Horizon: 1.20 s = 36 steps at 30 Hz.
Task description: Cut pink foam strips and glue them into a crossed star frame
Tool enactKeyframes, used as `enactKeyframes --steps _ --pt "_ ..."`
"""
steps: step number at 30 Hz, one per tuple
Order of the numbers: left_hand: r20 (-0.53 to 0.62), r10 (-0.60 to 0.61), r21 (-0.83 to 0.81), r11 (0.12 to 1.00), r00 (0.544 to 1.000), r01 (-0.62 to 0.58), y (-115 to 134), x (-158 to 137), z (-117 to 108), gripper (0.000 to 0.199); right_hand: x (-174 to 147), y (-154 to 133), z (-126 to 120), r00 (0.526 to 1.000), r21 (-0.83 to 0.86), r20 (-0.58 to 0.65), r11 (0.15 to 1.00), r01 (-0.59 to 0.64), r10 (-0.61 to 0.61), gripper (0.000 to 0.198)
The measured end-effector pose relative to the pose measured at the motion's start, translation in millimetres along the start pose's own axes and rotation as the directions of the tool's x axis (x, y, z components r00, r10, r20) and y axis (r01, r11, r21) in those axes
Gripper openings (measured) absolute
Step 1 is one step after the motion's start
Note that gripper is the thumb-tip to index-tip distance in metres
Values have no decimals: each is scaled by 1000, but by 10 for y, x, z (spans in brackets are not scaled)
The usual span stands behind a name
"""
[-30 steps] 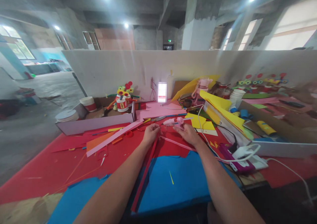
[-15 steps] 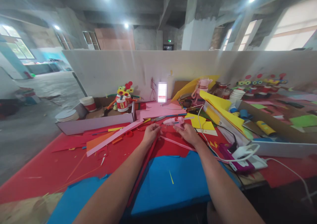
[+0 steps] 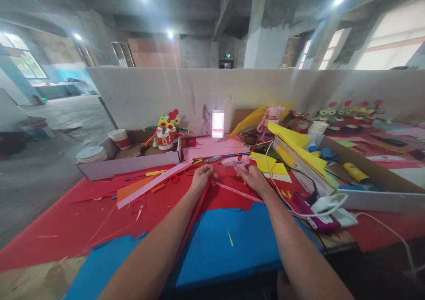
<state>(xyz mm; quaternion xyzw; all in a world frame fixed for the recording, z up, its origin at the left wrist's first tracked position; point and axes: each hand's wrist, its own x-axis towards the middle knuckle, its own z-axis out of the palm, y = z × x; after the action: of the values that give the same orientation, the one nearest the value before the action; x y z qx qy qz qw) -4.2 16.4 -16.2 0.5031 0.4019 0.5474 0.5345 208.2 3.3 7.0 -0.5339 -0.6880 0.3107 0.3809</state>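
My left hand (image 3: 202, 178) is closed, with thumb and fingertips pinched on the end of a long red paper strip (image 3: 191, 227). The strip trails down beside my left forearm across the blue sheet. My right hand (image 3: 251, 176) wraps round the handle of a pink hot glue gun (image 3: 236, 161), its nozzle pointing left, just above and right of my left fingertips. A glue stick juts from the gun's back. Between and below the hands lies a thin pink strip (image 3: 237, 191) on red paper. What exactly sits at my left fingertips is too small to make out.
Scissors (image 3: 212, 159) lie behind the hands. An open box (image 3: 133, 165) with a paper-cup robot figure (image 3: 165, 134) stands left. At right are a box (image 3: 375, 198) of paper rolls, a purple power strip (image 3: 314, 213) and a white cable (image 3: 277, 198).
The glue gun has shifted slightly to the right and turned a little in my right hand. My left hand stays almost still. A green sheet at the far right is gone from view.
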Motion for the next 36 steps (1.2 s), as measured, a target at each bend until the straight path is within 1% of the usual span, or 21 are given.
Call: enactKeyframes --steps 4,6,7,8,9,11,13,15,18,20,21,22,23,24,25,26,27,28,31,34,36 --pt "-12 16 -34 999 1000 -16 13 4 -12 38 83 114 11 994 107 -50 990 -93 99 33" --pt "-26 17 -36 999 1000 -18 20 4 -17 37 164 190 -5 983 110 -67 981 -162 170 30" --pt "-31 19 -34 999 999 -20 21 4 -19 36 208 224 -21 974 63 -79 977 -206 210 30" --pt "-34 21 -32 999 999 -22 20 5 -20 36 251 254 -39 965 -25 -104 969 -246 243 31" --pt "-36 23 -32 999 999 -25 17 8 -21 36 291 279 -58 959 -150 -123 950 -273 256 33" --pt "-40 29 -37 999 999 -31 6 15 -21 38 348 319 -89 954 -398 -169 868 -297 249 38" --pt "-50 34 -49 998 998 -36 -9 26 -21 40 369 354 -109 945 -545 -222 773 -326 242 42" --pt "-59 35 -57 998 998 -38 -22 35 -22 41 355 378 -119 932 -597 -269 718 -358 241 46" --pt "-68 29 -56 998 997 -33 -35 43 -23 39 289 346 -120 922 -621 -330 689 -374 204 49" --pt "-73 24 -54 998 997 -27 -38 43 -22 37 233 250 -89 912 -628 -385 685 -369 138 47" --pt "-77 22 -54 998 997 -26 -38 42 -22 36 204 182 -59 913 -633 -398 694 -345 91 42" --pt "-80 20 -55 998 997 -25 -37 39 -22 36 175 108 -16 922 -641 -388 714 -283 16 34" --pt "-82 19 -58 998 996 -24 -36 37 -22 35 147 33 37 948 -648 -312 744 -162 -66 23" --pt "-82 18 -61 998 996 -23 -34 33 -23 34 120 -36 98 978 -631 -173 775 -19 -117 14" --pt "-82 18 -63 998 996 -23 -31 30 -25 34 94 -93 163 991 -589 -29 803 89 -131 11" --pt "-84 19 -64 998 996 -24 -27 27 -28 34 69 -135 230 988 -538 96 829 153 -120 10" --pt "-88 20 -63 998 996 -26 -23 25 -32 34 47 -161 293 980 -492 175 853 173 -97 10" --pt "-93 21 -61 998 995 -26 -19 23 -35 34 28 -173 348 974 -461 211 871 171 -80 11" --pt "-102 21 -52 998 995 -26 -4 19 -44 34 -6 -167 457 980 -458 199 883 107 -16 12" --pt "-90 22 -40 999 996 -26 13 18 -45 34 -12 -198 487 981 -508 184 860 40 63 10" --pt "-86 19 -35 999 996 -22 23 18 -43 34 -9 -261 484 975 -545 201 838 29 98 6"
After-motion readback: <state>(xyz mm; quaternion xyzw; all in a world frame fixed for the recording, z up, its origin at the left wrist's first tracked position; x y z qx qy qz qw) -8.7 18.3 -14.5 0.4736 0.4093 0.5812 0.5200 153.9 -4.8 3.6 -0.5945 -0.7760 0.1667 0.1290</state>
